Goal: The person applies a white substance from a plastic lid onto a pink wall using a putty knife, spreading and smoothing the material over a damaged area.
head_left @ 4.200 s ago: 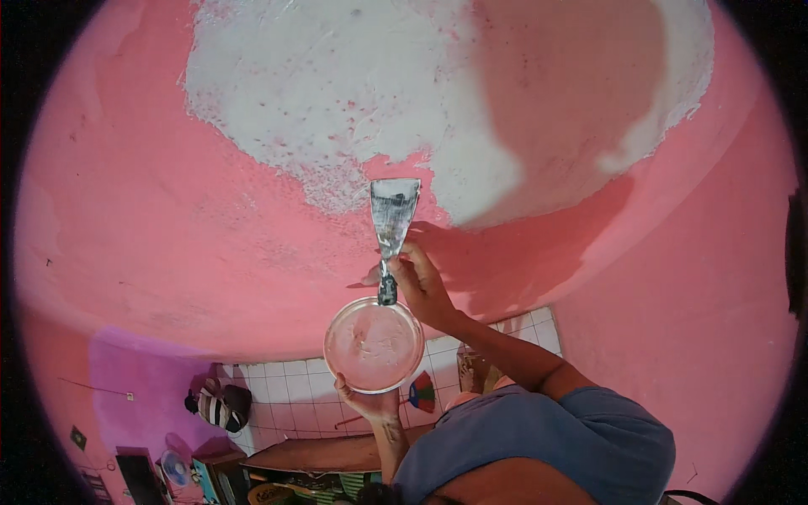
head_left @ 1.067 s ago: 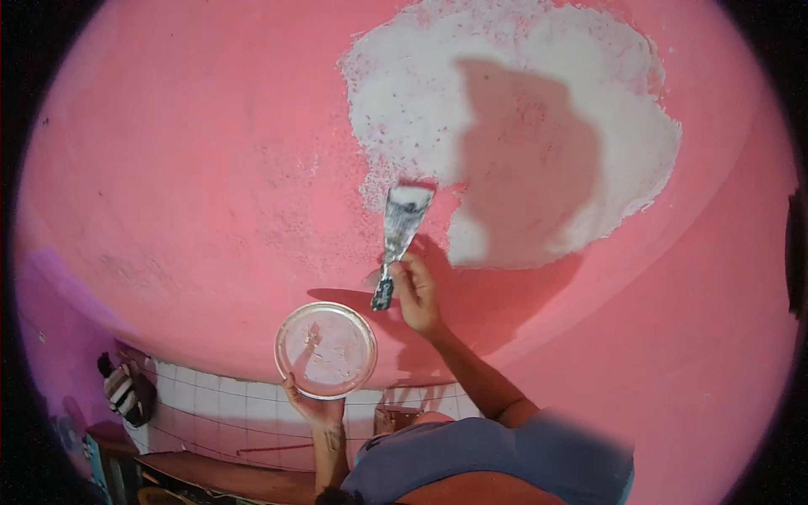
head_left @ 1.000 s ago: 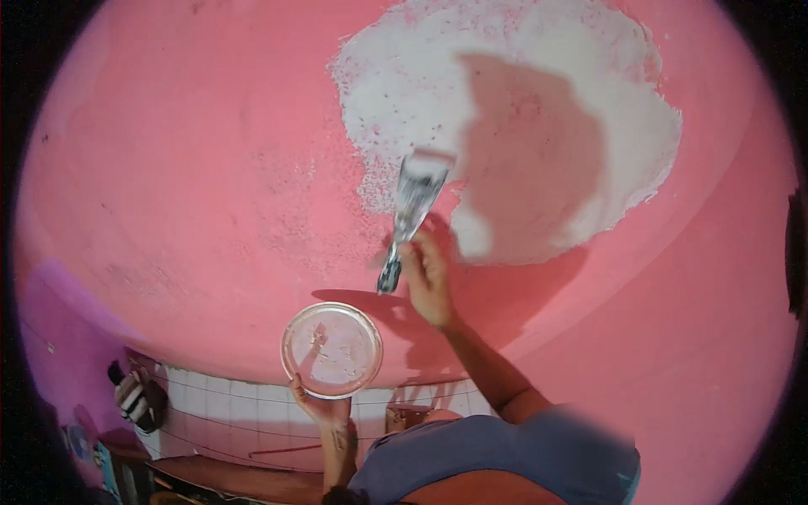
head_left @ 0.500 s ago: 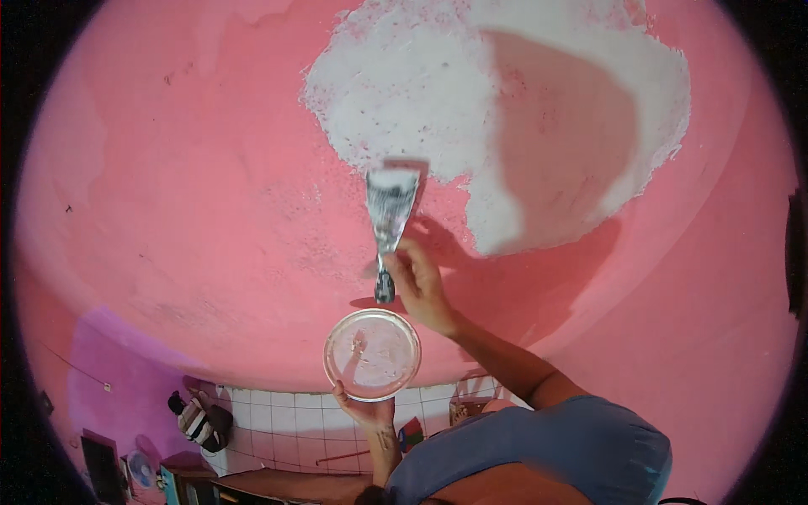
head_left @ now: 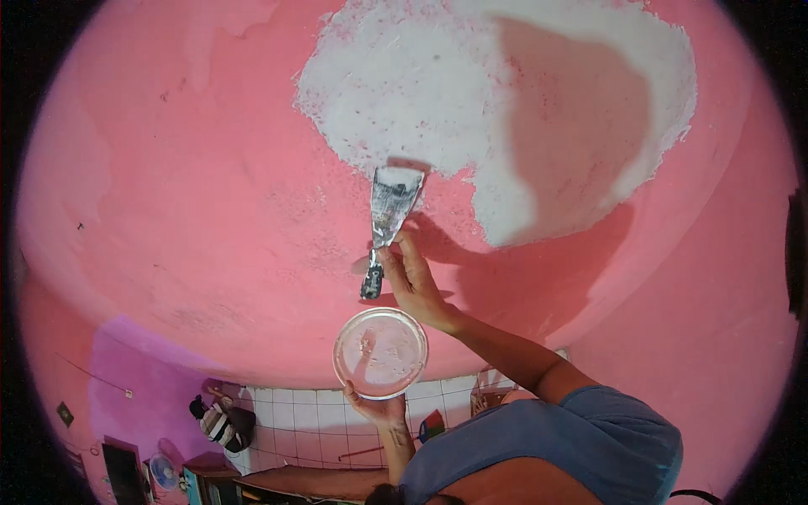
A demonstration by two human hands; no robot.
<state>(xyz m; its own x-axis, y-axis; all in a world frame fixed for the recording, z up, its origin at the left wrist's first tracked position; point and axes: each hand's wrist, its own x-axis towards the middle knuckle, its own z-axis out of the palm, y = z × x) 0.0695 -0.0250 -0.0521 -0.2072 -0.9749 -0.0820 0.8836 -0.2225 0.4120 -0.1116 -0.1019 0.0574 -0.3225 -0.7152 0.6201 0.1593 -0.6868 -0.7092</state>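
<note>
The putty knife (head_left: 392, 210) sits gripped in our right hand (head_left: 418, 282), blade pressed against the pink wall (head_left: 194, 210) at the white filler patch's (head_left: 471, 109) lower edge. Our left hand (head_left: 376, 410) cups the round dish (head_left: 380, 353) below. Tilting the blade too steeply could gouge the patch.

The wall (head_left: 185, 194) is bright pink, with a rough white patch (head_left: 471, 93) speckled pink. The scraper (head_left: 391, 202) blade is grey, smeared white (its handle black). The round dish (head_left: 380, 352) is pinkish-white.
</note>
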